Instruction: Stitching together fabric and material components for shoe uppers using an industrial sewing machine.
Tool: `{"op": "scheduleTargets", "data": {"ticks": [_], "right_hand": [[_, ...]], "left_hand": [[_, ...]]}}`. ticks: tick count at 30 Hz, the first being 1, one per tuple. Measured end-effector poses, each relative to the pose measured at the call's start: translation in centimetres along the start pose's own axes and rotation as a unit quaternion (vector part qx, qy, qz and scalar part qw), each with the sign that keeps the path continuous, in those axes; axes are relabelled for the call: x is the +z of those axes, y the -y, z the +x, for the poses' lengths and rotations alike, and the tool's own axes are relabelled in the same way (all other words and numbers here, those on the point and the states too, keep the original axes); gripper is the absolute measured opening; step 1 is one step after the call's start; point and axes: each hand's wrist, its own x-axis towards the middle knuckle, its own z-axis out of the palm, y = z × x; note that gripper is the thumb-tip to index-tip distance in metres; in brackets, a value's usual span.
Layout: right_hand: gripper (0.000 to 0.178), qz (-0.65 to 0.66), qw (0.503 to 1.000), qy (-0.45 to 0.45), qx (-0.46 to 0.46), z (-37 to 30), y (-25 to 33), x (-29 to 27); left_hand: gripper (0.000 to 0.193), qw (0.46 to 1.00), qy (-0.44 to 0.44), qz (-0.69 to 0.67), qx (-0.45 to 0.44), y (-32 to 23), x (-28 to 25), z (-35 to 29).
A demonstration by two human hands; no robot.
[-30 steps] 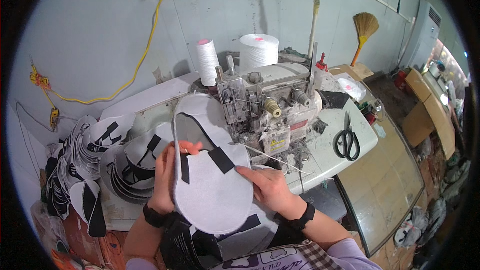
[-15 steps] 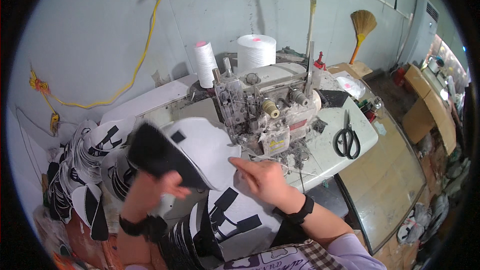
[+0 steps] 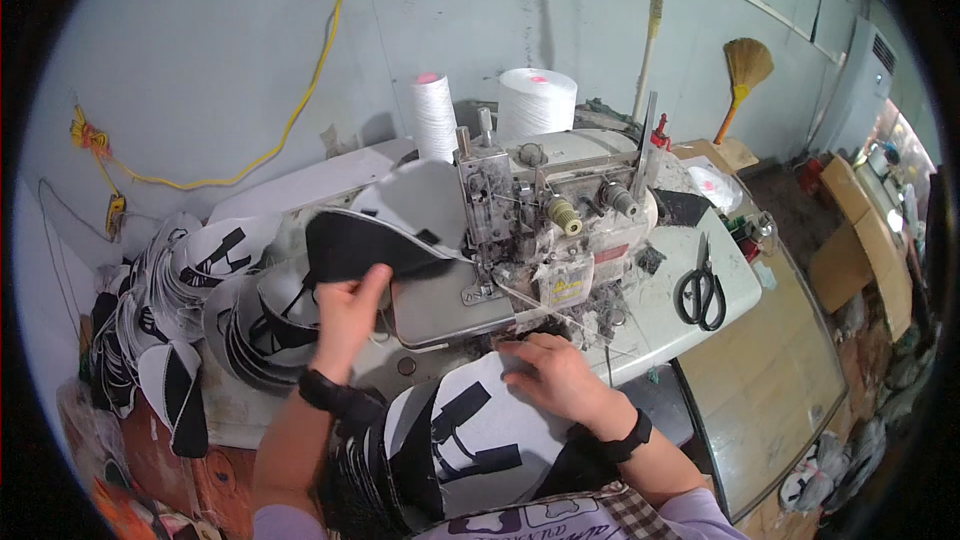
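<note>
My left hand (image 3: 350, 318) grips the near edge of a curved black-and-white fabric piece (image 3: 375, 248), thumb up against its black side. The piece is folded, its white face turned up behind, and its right end lies by the needle area of an overlock sewing machine (image 3: 560, 225). Lower down, a stack of similar fabric pieces (image 3: 490, 420) with black tab shapes lies in front of me. My right hand (image 3: 562, 382) pinches the far edge of the top piece there, thumb on its white face; the fingertips are partly hidden.
Piles of more such pieces (image 3: 165, 285) crowd the left of the table. Two white thread cones (image 3: 537, 105) stand behind the machine. Black-handled scissors (image 3: 701, 295) lie on its right side, near lint. A yellow cable (image 3: 300, 105) hangs on the wall; a broom (image 3: 745, 75) leans farther right.
My left hand has moved the fabric piece up and to the machine's needle side. My right hand has left that piece and dropped to the stack in front of me.
</note>
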Motion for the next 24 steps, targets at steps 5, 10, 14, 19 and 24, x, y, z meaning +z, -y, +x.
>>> {"op": "scheduleTargets", "data": {"ticks": [5, 10, 14, 19, 24], "right_hand": [[0.013, 0.098, 0.994, -0.03, -0.028, -0.6, -1.3, -2.0], [0.006, 0.324, 0.925, -0.175, 0.087, 0.6, -1.0, -4.1], [0.013, 0.431, 0.884, -0.122, 0.131, 2.1, 1.1, -4.0], [0.026, 0.54, 0.812, -0.054, 0.214, 2.2, 3.0, -2.0], [0.027, 0.441, 0.885, -0.042, 0.142, 2.7, 3.2, 0.6]], "left_hand": [[0.045, 0.918, 0.003, 0.373, -0.137, 3.3, -9.6, 0.1], [0.027, 0.87, 0.213, 0.444, 0.029, -0.4, -9.5, -5.4], [0.048, 0.974, 0.2, -0.037, 0.095, -4.8, -3.3, -7.2], [0.041, 0.845, 0.151, -0.476, -0.192, -6.1, 0.8, -3.1], [0.039, 0.862, 0.067, -0.488, -0.115, -2.9, -1.6, 2.2]]}}
